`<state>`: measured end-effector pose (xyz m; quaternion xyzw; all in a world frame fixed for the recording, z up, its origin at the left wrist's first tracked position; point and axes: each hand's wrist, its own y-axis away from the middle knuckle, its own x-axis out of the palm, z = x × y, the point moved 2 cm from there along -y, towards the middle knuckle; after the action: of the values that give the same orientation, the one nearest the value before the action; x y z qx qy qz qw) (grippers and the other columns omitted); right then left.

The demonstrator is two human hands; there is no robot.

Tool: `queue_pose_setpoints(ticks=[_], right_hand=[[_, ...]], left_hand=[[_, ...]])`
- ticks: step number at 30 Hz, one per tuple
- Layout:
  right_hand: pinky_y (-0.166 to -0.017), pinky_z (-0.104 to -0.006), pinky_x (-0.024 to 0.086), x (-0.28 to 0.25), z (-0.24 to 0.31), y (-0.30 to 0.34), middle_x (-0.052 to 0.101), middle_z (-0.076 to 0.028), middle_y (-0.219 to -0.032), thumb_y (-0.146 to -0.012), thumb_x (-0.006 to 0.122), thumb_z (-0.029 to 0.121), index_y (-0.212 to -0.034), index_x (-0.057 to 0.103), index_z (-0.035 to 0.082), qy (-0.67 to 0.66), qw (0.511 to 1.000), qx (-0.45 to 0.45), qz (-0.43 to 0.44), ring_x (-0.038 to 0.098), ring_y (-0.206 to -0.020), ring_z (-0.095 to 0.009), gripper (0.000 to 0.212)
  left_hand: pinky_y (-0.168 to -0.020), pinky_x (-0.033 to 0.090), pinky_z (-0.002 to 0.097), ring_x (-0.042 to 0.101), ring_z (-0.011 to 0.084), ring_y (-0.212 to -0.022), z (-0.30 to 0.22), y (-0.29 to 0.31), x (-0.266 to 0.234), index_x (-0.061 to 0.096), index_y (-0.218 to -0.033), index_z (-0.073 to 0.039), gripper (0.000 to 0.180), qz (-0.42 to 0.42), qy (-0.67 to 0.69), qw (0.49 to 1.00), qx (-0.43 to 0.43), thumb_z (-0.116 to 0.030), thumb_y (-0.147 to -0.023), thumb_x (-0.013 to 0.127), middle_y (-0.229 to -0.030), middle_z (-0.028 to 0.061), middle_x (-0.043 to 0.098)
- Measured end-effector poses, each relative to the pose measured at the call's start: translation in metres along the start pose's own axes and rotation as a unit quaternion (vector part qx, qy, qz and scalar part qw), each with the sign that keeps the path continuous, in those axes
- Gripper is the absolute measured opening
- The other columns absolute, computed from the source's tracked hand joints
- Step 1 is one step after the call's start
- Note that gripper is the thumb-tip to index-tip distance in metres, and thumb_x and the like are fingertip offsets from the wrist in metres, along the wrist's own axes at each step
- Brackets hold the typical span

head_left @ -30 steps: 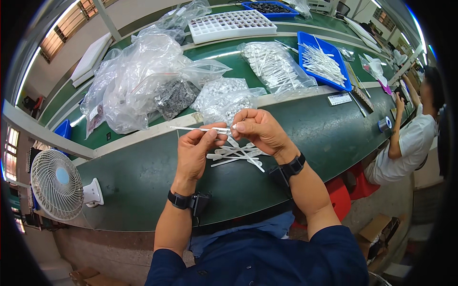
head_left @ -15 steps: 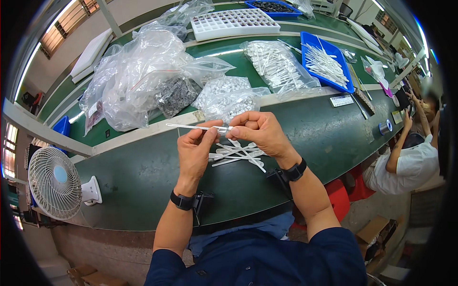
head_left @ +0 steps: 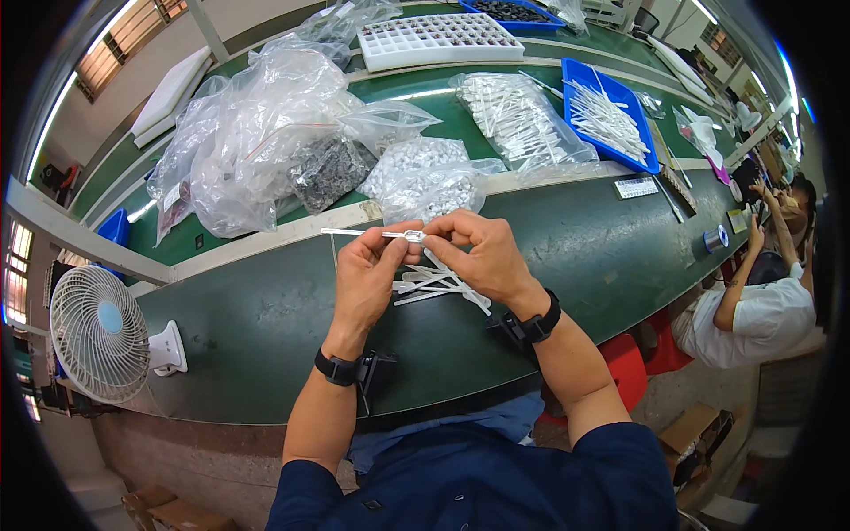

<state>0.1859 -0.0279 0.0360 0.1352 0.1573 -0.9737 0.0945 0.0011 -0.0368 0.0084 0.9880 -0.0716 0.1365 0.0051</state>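
Note:
A thin white plastic stick (head_left: pixel 343 232) with a wider, frame-like end is held level above the bench. My left hand (head_left: pixel 365 279) pinches it near the wide end, and the narrow shaft sticks out to the left. At the wide end, the thumb and fingers of my right hand (head_left: pixel 487 261) are closed; whether a small separate part is between them I cannot make out. Below and between both hands lies a loose pile of similar white plastic sticks (head_left: pixel 432 288) on the green bench (head_left: pixel 266 327).
Clear bags of small white parts (head_left: pixel 416 168) and dark parts (head_left: pixel 329 174) lie beyond my hands. Further right are a bag of white sticks (head_left: pixel 513 115) and a blue tray (head_left: pixel 653 159). A white fan (head_left: pixel 106 327) stands left; a person (head_left: pixel 748 310) sits right.
My right hand has shifted slightly left, its fingertips now closer to my left fingers at the stick's wide end. The stick has moved slightly to the right. The pile looks unchanged.

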Motion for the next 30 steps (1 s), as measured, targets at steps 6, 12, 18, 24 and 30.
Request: queue_pose_setpoints(ticks=[6, 12, 18, 24, 30], right_hand=[[-0.069, -0.0247, 0.052, 0.002, -0.0023, -0.001, 0.071, -0.009, -0.092, -0.09, 0.075, 0.01, -0.1, 0.073, 0.0, 0.041, 0.997, -0.065, 0.0, 0.067, -0.076, -0.011, 0.014], [-0.063, -0.0289, 0.052, 0.0031, -0.0063, -0.0013, 0.068, -0.01, -0.087, -0.09, 0.074, 0.012, -0.099, 0.073, 0.002, 0.04, 0.997, -0.066, -0.01, 0.065, -0.07, -0.018, 0.013], [-0.059, -0.0251, 0.043, 0.0044, -0.0038, -0.0008, 0.066, -0.005, -0.083, -0.089, 0.076, 0.008, -0.098, 0.074, 0.002, 0.05, 0.995, -0.081, -0.015, 0.055, -0.065, -0.008, 0.011], [-0.061, -0.0287, 0.049, 0.0027, 0.0012, 0.0002, 0.067, -0.009, -0.085, -0.09, 0.075, 0.012, -0.096, 0.074, 0.003, 0.069, 0.996, -0.062, 0.002, 0.06, -0.066, -0.015, 0.012], [-0.056, -0.0266, 0.039, 0.0039, 0.0009, -0.0006, 0.059, -0.003, -0.074, -0.088, 0.077, 0.008, -0.097, 0.075, 0.003, 0.051, 0.995, -0.086, -0.013, 0.049, -0.062, -0.008, 0.01]], left_hand=[[-0.082, 0.053, 0.0211, 0.066, 0.0069, -0.088, 0.0012, 0.0009, 0.0019, 0.071, -0.118, 0.005, 0.023, -0.032, -0.036, 0.998, 0.035, -0.004, -0.101, 0.059, -0.111, 0.007, 0.075], [-0.081, 0.053, 0.0206, 0.066, 0.0063, -0.088, 0.0001, 0.0006, 0.0022, 0.073, -0.113, 0.005, 0.02, -0.037, -0.042, 0.997, 0.047, -0.005, -0.1, 0.061, -0.115, 0.0073, 0.075], [-0.08, 0.054, 0.0211, 0.066, 0.0066, -0.086, -0.0015, 0.0023, 0.005, 0.074, -0.11, 0.005, 0.019, -0.033, -0.041, 0.998, 0.047, -0.006, -0.1, 0.062, -0.114, 0.0079, 0.075], [-0.08, 0.054, 0.0214, 0.065, 0.0066, -0.086, 0.0002, 0.0019, 0.0036, 0.075, -0.107, 0.006, 0.019, -0.023, -0.043, 0.998, 0.045, -0.006, -0.1, 0.062, -0.115, 0.0085, 0.075], [-0.08, 0.053, 0.0213, 0.064, 0.0064, -0.086, -0.0004, 0.001, 0.0043, 0.075, -0.103, 0.006, 0.019, -0.016, -0.035, 0.998, 0.043, -0.006, -0.101, 0.061, -0.116, 0.0091, 0.074]])
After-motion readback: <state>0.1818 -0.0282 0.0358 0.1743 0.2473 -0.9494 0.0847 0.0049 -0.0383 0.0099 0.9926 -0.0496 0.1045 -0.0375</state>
